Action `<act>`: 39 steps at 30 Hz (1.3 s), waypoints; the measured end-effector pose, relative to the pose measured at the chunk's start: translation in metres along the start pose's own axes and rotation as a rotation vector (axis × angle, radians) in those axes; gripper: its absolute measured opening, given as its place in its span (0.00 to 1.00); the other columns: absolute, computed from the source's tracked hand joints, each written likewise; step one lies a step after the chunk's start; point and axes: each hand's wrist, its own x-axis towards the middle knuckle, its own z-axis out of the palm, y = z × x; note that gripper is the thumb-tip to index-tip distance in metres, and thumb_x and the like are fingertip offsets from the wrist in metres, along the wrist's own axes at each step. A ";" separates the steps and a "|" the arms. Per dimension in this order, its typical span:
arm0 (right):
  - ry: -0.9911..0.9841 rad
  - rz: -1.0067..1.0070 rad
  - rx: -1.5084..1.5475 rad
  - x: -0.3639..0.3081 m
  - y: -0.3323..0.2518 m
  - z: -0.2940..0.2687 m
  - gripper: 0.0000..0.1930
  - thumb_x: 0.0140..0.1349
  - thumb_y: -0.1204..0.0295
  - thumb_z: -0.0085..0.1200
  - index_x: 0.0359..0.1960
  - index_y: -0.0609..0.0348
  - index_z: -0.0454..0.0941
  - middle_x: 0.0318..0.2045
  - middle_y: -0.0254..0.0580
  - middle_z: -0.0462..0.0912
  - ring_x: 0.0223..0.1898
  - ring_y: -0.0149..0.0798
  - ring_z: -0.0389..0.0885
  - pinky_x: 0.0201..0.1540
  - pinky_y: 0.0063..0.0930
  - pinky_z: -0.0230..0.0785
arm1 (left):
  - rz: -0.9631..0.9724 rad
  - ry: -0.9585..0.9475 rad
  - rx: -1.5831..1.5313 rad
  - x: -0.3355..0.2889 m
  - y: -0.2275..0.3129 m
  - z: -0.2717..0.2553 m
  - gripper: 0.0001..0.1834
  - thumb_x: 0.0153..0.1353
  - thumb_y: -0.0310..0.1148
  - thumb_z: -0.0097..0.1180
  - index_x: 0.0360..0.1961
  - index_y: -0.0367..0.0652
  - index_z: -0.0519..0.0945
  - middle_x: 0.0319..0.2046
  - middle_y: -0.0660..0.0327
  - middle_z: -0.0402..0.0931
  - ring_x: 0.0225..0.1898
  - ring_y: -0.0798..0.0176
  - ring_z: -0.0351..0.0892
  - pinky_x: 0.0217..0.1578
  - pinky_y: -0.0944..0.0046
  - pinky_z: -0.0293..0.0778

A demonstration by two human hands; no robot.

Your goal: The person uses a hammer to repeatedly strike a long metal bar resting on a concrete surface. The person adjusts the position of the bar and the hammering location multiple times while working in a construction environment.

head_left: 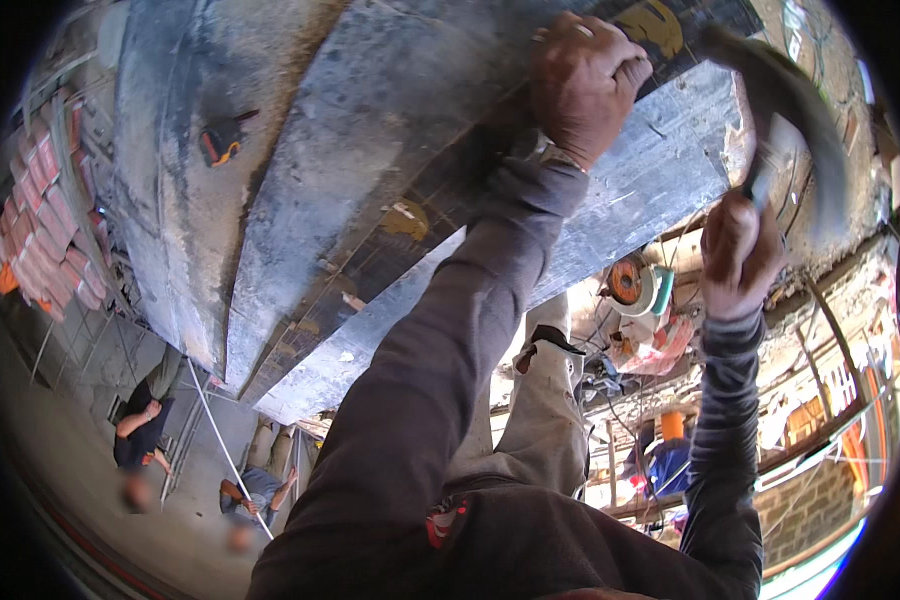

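My right hand (742, 255) is wrapped round the handle of a hammer (800, 120), raised to the right of the metal sheets. Its dark head is smeared by motion. Across the sheets, my left hand (585, 90) has its fingers curled over a long dark strip (450, 190) with tan patches. What those fingers grip, if anything, is hidden. Beneath the strip lie broad grey-blue metal sheets (330, 150), scuffed and dusty.
A small black and orange tool (220, 142) lies on the sheets at left. A power tool with an orange disc (625, 282) sits beside my right forearm. Reddish bags (50, 220) are stacked far left. Two people (140, 430) are at lower left, near a long pale pole (228, 450).
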 end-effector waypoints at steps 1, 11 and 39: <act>0.091 -0.015 0.165 -0.010 -0.004 0.006 0.22 0.74 0.53 0.43 0.29 0.58 0.68 0.14 0.26 0.63 0.15 0.22 0.61 0.16 0.21 0.49 | 0.087 0.063 0.008 0.007 0.002 -0.002 0.11 0.49 0.35 0.66 0.35 0.47 0.83 0.40 0.57 0.81 0.45 0.52 0.77 0.47 0.50 0.71; 0.231 0.649 0.599 -0.098 0.013 0.040 0.30 0.73 0.44 0.35 0.25 0.60 0.68 0.11 0.30 0.64 0.10 0.22 0.60 0.12 0.18 0.50 | 0.398 0.217 0.216 0.012 0.017 -0.011 0.17 0.46 0.15 0.48 0.38 0.36 0.80 0.36 0.50 0.79 0.41 0.48 0.78 0.46 0.56 0.73; 0.218 0.685 0.697 -0.133 0.046 0.063 0.29 0.71 0.44 0.40 0.28 0.60 0.69 0.13 0.29 0.67 0.13 0.22 0.61 0.17 0.19 0.51 | -0.077 -0.101 0.456 -0.015 0.063 -0.010 0.42 0.33 0.28 0.75 0.57 0.37 0.77 0.45 0.55 0.77 0.44 0.58 0.80 0.43 0.60 0.80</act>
